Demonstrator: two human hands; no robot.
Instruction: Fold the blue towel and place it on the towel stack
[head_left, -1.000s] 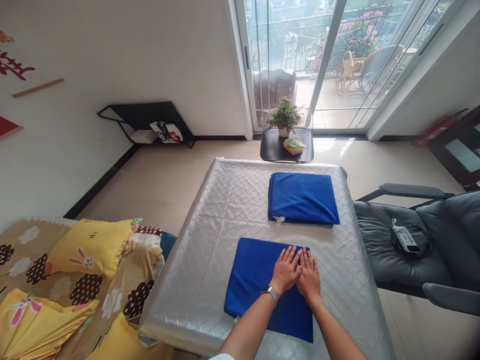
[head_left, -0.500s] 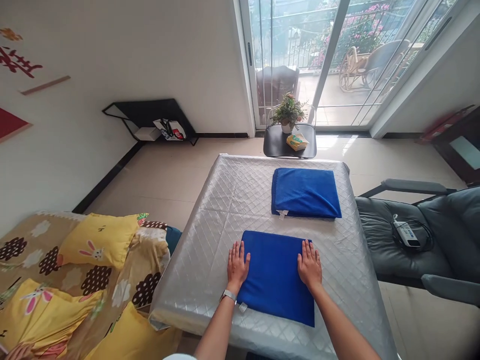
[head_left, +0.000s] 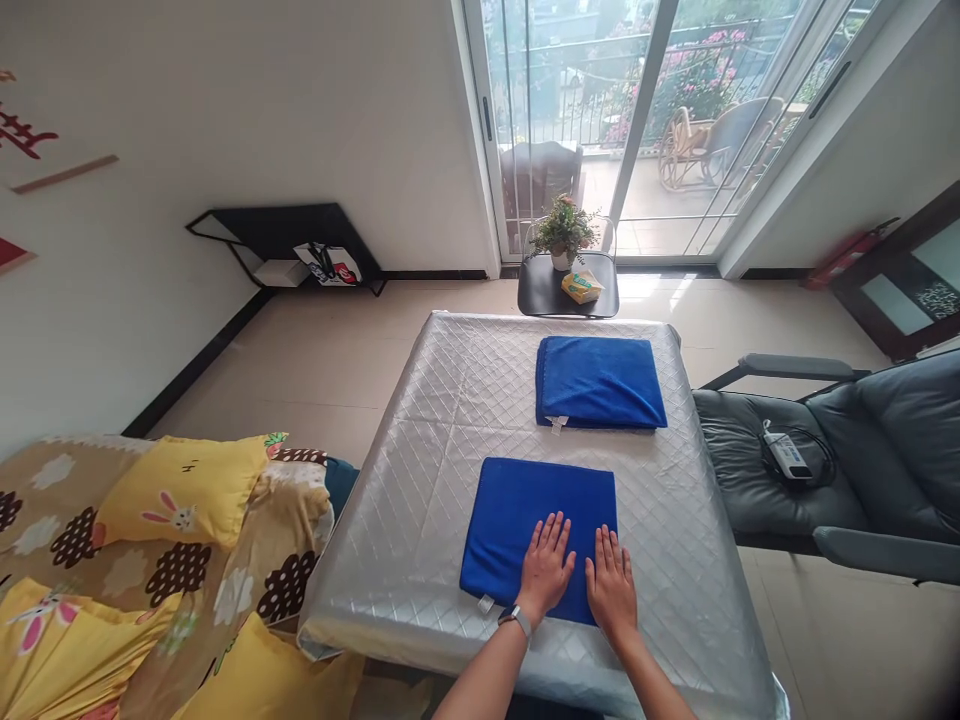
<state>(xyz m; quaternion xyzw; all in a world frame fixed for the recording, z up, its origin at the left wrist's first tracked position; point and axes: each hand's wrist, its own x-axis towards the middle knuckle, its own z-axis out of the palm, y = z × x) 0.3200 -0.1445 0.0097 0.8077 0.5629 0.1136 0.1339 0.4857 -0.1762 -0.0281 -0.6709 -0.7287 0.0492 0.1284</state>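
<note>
A folded blue towel lies near the front of a table covered in silver quilted cloth. My left hand lies flat on the towel's near edge, fingers spread, with a band on its wrist. My right hand rests flat beside it at the towel's near right corner, fingers stretched out. A second folded blue towel sits further back on the table, untouched.
A grey armchair with a small device and cable stands right of the table. A small black side table with a potted plant and a pack is beyond it. Patterned bedding and yellow pillows lie at left. Glass doors at the back.
My hands were together on the towel's middle, then slid apart to its left and right edges. Now they lie side by side on its near edge.
</note>
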